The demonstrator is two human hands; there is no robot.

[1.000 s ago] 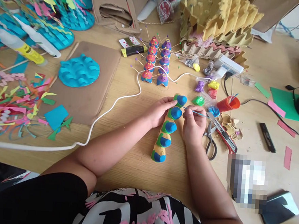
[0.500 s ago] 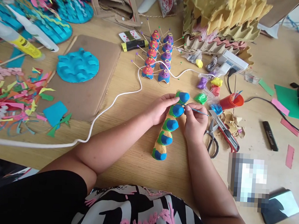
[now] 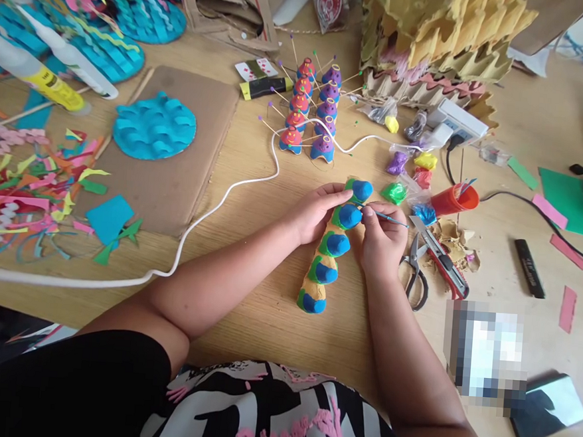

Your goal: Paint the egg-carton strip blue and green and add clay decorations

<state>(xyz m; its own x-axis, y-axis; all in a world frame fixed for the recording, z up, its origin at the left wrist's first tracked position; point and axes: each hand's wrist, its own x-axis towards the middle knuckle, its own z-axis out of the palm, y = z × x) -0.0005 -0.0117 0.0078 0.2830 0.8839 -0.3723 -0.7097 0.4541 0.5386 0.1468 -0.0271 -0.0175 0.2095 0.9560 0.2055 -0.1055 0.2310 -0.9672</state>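
Note:
My left hand grips the upper part of an egg-carton strip, thumb on top near its far end. Several cups of the strip are covered in blue and green, with bare tan carton between them. In my right hand, a thin blue stick-like tool is pinched between thumb and fingers. Its tip touches or lies very near the second blue cup from the far end. What kind of tool it is, I cannot make out. Scissors and a red utility knife lie just right of my right hand.
Red cup figures and purple ones with pins stand beyond. A white cable crosses the table. Bagged green clay, an orange cup, stacked egg trays, cardboard and paper scraps surround the work.
The whole view has shifted slightly, with things appearing a little further right. Both hands keep their hold on the strip and the thin tool, with no other clear movement.

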